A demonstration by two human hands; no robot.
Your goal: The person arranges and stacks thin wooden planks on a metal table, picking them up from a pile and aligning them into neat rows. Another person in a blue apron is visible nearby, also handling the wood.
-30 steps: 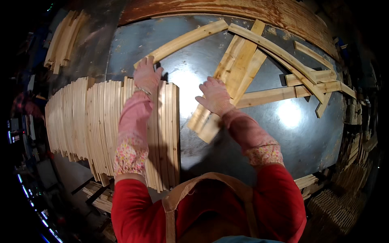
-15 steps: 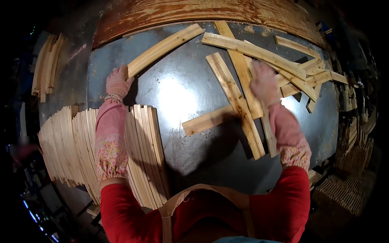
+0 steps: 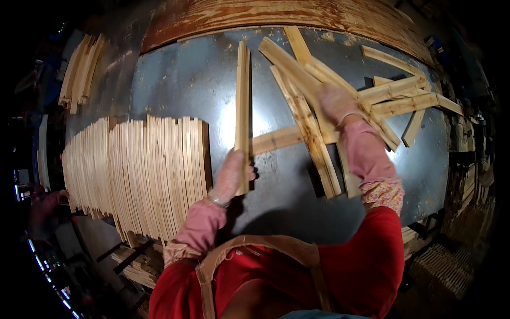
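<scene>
My left hand (image 3: 232, 176) is closed around the near end of a pale wooden strip (image 3: 242, 95). The strip points away from me, over the metal tabletop, just right of a row of strips. At the right, my right hand (image 3: 338, 104), a little blurred, grips a wooden board (image 3: 289, 64) slanting across a loose heap. Its fingertips are partly hidden. Beside that board lies a knotty board (image 3: 309, 133), and a flat board (image 3: 277, 139) runs crosswise beneath it. Another board (image 3: 366, 117) slants away under and past my right hand.
A tight row of many wooden strips (image 3: 154, 175) covers the table's left side. A smaller stack (image 3: 81, 72) stands at the far left. More boards (image 3: 406, 103) cross at the right. A worn wooden panel (image 3: 287, 16) edges the metal table (image 3: 180, 80) at the back.
My left hand has come right and nearer, swinging the strip from a slant to nearly straight away from me. Under my right hand, the top board has turned steeper.
</scene>
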